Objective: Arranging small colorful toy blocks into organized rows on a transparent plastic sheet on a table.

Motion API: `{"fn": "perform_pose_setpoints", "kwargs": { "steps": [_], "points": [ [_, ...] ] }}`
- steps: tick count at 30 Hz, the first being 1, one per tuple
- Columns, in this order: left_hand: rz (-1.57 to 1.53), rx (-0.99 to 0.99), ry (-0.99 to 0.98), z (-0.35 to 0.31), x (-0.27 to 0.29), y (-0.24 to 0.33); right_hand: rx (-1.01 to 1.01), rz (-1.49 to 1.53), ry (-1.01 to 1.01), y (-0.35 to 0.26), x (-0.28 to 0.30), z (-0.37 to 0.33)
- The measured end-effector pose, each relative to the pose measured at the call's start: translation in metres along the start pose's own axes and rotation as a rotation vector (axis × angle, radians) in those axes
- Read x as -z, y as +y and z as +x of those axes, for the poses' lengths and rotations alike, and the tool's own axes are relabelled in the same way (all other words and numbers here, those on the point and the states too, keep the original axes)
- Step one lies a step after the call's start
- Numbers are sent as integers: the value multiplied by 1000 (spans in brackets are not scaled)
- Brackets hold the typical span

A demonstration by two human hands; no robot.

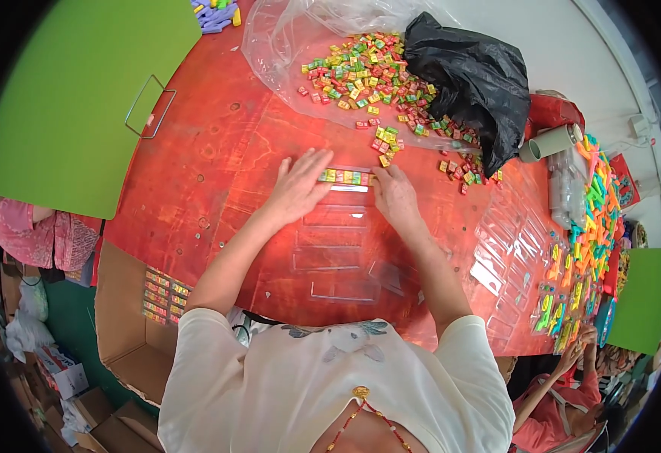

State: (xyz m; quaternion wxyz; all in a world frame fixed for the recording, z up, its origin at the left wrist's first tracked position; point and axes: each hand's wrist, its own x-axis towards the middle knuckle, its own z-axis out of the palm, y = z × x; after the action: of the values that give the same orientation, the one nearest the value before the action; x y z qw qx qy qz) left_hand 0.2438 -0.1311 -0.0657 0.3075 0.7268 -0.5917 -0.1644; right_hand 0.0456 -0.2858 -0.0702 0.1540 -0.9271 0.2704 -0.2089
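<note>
A narrow clear plastic tray [345, 188] lies on the red tabletop in front of me. A row of small red, yellow and green blocks [348, 177] sits in it. My left hand [300, 187] rests at the row's left end, its fingers stretched out and nearly flat. At the opposite end my right hand [396, 198] bends its fingers down against the last blocks; whatever is between its fingertips is hidden. Beyond the right hand lies a small cluster of loose blocks [386, 142]. Several bare clear trays [334, 217] are lined up toward my body.
Farther back, loose blocks [364, 64] are heaped on clear plastic sheeting [274, 57] beside a black bag [470, 83]. More clear trays [508, 249] and bright plastic pieces [599, 204] cover the right side. An open carton [130, 336] stands left; another person's hands [583, 343] work at lower right.
</note>
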Motion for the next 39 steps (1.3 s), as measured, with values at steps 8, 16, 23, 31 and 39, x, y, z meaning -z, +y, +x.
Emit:
{"fn": "perform_pose_setpoints", "kwargs": {
  "steps": [8, 16, 23, 31, 39],
  "points": [
    [346, -64, -66, 1, -10, -1, 1, 110, 100, -8, 4, 14],
    [204, -189, 90, 66, -14, 1, -52, -139, 46, 37, -18, 36],
    [376, -247, 55, 127, -31, -16, 71, 2, 71, 43, -4, 22],
    [364, -173, -32, 109, -11, -8, 61, -77, 97, 31, 9, 34],
    [401, -82, -162, 125, -4, -5, 79, -187, 54, 20, -20, 61]
  ]
}}
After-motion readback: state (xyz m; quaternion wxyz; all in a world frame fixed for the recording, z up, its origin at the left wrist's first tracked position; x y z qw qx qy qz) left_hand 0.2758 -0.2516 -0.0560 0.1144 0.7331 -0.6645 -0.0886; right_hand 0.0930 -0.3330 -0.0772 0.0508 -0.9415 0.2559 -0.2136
